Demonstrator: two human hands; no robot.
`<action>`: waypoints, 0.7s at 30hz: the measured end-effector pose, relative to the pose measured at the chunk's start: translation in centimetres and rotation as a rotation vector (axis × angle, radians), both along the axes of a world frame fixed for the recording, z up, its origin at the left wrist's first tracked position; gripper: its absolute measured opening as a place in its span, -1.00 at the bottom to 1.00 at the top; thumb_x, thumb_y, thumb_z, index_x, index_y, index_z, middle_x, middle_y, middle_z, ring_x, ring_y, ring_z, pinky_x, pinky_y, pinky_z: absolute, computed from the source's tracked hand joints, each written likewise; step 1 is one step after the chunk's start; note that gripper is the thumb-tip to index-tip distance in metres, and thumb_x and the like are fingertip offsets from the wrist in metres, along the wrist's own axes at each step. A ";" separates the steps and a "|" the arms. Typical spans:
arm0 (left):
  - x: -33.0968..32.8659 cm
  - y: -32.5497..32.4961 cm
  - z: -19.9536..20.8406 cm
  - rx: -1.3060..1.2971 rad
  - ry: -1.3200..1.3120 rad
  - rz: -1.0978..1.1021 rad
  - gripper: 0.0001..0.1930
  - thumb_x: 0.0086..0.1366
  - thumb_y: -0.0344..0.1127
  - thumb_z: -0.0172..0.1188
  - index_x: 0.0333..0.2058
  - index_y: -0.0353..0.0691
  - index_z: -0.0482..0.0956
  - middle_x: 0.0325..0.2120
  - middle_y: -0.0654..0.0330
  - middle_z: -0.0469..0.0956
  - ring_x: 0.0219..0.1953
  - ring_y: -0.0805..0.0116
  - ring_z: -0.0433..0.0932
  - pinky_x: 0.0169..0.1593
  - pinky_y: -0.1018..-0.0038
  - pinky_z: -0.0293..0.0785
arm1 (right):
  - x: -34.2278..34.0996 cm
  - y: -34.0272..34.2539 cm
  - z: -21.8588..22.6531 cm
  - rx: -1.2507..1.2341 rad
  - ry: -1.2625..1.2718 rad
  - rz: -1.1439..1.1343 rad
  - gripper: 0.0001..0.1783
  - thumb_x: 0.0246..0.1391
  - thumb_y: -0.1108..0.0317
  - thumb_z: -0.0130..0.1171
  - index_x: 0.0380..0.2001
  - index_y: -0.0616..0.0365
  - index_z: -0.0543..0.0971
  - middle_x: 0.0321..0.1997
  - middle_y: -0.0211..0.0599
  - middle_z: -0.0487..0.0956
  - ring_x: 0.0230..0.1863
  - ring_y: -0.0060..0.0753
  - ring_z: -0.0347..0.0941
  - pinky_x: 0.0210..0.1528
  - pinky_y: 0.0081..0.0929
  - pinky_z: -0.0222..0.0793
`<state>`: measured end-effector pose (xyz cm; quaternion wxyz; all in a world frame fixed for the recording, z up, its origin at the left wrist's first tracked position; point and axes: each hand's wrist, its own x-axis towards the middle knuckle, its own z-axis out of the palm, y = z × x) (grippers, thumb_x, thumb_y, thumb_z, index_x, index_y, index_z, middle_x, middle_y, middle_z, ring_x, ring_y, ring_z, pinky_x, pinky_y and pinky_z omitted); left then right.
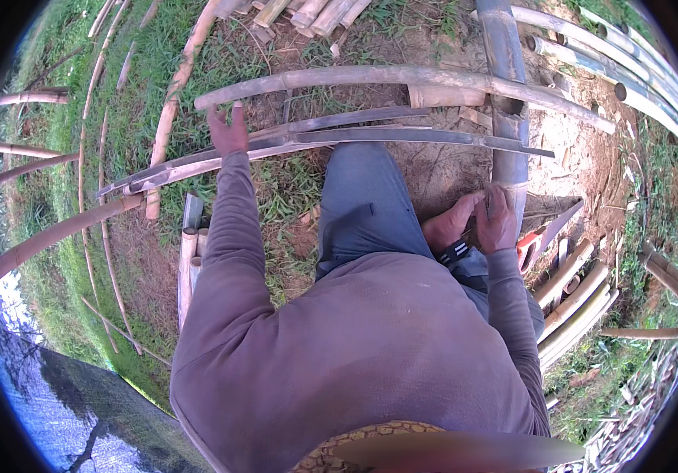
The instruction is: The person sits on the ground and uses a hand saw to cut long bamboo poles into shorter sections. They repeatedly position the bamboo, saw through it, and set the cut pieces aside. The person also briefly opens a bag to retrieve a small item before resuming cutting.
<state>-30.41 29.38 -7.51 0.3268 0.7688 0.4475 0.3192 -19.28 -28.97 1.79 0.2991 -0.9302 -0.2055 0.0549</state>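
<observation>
My left hand [229, 131] is raised, thumb and fingers apart, its fingertips at the near edge of a long pale bamboo pole [339, 76]. No grip on the pole shows. Just below, split bamboo strips [370, 137] run across in front of my bent knee. My right hand [496, 221] is closed, fingers curled, beside my bare foot [449, 225] and against a thick grey bamboo pole [510, 169]. What it holds, if anything, is hidden. The long pole and the strips cross over this thick pole. A short bamboo piece [447, 96] lies under the long pole.
A saw with a red handle [525, 248] lies right of my right hand. Cut bamboo lengths [575, 296] lie behind it. More poles [623, 67] are stacked at far right, and split pieces [327, 14] at the top. A bamboo rail [55, 240] stands at left over grass.
</observation>
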 end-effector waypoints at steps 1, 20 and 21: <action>-0.3 -2.8 0.9 0.097 0.060 -0.096 -0.24 0.28 0.07 0.43 0.27 -0.36 0.45 0.11 -0.13 0.58 0.14 0.04 0.59 0.25 0.18 0.44 | 1.1 1.0 -0.4 -0.027 -0.114 0.073 -0.53 0.14 0.34 0.35 0.12 0.18 0.56 0.12 0.05 0.60 0.17 0.12 0.54 0.18 -0.06 0.46; 7.6 -2.2 -1.9 -0.020 1.521 -0.885 -0.42 0.29 -0.09 0.32 0.30 0.12 0.53 0.13 0.07 0.65 0.20 -0.01 0.60 0.31 0.10 0.47 | 8.1 7.5 -2.2 -0.293 0.140 0.273 -0.50 0.29 0.01 0.26 0.10 0.15 0.61 -0.01 0.11 0.65 0.02 0.21 0.60 0.08 0.02 0.49; 7.4 -2.2 -2.0 0.013 1.482 -0.884 -0.46 0.30 -0.09 0.31 0.26 0.09 0.56 0.09 0.07 0.67 0.16 -0.02 0.62 0.28 0.09 0.49 | 8.3 7.1 -2.7 -0.288 0.105 0.268 -0.51 0.29 0.03 0.27 0.09 0.17 0.61 -0.01 0.11 0.65 0.03 0.21 0.59 0.09 0.01 0.48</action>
